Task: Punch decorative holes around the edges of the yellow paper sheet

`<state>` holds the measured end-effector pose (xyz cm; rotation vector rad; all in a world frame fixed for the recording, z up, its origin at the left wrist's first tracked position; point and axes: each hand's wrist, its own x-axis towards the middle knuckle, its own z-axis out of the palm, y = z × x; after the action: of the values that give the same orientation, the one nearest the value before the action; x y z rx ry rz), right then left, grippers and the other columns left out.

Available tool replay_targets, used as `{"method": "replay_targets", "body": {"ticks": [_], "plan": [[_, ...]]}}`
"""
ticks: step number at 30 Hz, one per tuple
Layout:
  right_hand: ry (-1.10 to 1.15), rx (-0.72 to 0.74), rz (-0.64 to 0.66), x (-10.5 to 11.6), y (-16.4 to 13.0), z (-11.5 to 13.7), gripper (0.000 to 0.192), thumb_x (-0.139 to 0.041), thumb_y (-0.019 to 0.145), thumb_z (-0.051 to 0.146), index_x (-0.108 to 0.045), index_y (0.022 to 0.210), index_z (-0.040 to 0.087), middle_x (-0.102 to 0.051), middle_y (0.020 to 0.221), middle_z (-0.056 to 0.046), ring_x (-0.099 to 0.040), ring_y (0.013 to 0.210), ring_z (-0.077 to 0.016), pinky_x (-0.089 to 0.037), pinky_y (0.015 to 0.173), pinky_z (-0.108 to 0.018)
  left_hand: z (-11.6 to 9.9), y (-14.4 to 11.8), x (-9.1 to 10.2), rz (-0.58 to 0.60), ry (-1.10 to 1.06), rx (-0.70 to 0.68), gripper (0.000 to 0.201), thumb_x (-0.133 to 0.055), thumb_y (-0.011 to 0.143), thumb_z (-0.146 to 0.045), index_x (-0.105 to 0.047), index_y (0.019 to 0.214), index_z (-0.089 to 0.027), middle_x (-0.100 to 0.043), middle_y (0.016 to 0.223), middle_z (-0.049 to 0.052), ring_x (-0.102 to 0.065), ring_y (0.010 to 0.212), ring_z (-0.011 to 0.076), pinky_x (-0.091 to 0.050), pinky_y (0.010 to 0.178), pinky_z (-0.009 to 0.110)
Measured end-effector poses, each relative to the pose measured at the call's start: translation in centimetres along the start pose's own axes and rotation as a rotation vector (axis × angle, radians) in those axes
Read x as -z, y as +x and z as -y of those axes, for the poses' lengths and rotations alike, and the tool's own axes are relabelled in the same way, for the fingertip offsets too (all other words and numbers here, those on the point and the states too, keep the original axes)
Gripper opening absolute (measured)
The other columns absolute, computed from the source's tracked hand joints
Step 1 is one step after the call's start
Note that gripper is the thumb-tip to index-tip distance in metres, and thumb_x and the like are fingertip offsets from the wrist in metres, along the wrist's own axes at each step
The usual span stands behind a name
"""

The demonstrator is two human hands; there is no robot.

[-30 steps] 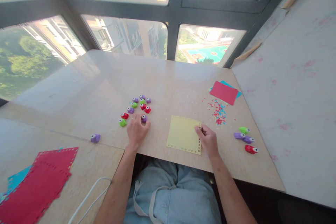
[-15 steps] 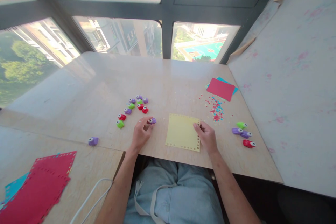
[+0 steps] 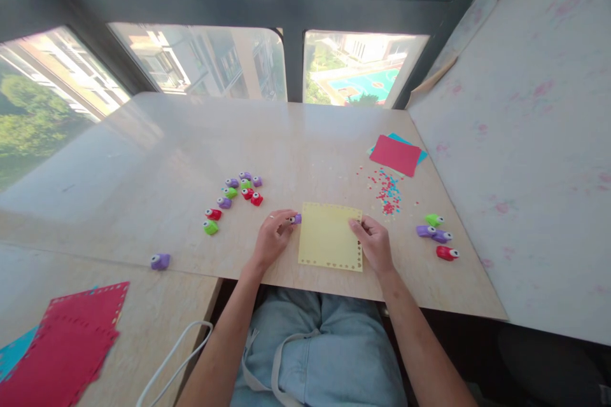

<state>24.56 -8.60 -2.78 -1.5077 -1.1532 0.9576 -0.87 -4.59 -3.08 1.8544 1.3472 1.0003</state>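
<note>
Purple plastic punch (image 3: pixel 296 219) in left hand (image 3: pixel 273 238) touches square yellow paper (image 3: pixel 329 236).

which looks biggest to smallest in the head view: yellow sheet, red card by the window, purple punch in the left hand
1. yellow sheet
2. red card, though it lies farther from the camera, so this is unsure
3. purple punch, clearly smallest

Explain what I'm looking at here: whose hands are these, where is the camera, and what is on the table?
There is no machine: the view comes from a camera worn on a person's head, looking down at their own two bare hands. The left hand pinches a small purple punch at the left edge of a yellow paper sheet. The right hand holds that sheet's right edge on the table. More small punches lie in a cluster to the left, and a few others to the right. Paper confetti and a red sheet lie farther back.
</note>
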Motion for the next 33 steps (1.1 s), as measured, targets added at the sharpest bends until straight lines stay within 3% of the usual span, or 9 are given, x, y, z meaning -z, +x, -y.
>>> {"method": "replay_targets", "body": {"ticks": [8,21,33], "plan": [[-0.022,0.008,0.003,-0.1,0.0,-0.3,0.037,-0.061,0.081,0.053,-0.057,0.070,0.019,-0.048,0.059,0.002,-0.042,0.055,-0.0129,-0.034,0.049,-0.024,0.1,0.2,-0.3,-0.012,-0.027,-0.044,0.032,-0.052,0.083,-0.010,-0.066,0.109,-0.021,-0.067,0.113,0.008,-0.062,0.103,0.0183,-0.055,0.073,0.027],[-0.053,0.031,-0.007,-0.1,-0.1,0.3,0.038,-0.060,0.082,0.050,-0.046,0.063,0.020,-0.038,0.058,0.005,-0.035,0.055,-0.0108,-0.029,0.050,-0.024,0.4,0.2,-0.4,-0.001,0.013,-0.066,0.034,-0.052,0.083,-0.008,-0.066,0.111,-0.022,-0.068,0.112,0.007,-0.061,0.104,0.0189,-0.056,0.081,0.031],[-0.014,0.006,0.017,0.0,0.0,0.1,0.033,-0.061,0.083,0.048,-0.055,0.069,0.019,-0.045,0.061,0.004,-0.040,0.056,-0.0116,-0.032,0.051,-0.024,1.0,0.3,-0.6,-0.023,0.028,-0.172,0.037,-0.055,0.084,-0.007,-0.066,0.116,-0.022,-0.068,0.110,0.009,-0.061,0.104,0.0207,-0.056,0.085,0.036]]}}
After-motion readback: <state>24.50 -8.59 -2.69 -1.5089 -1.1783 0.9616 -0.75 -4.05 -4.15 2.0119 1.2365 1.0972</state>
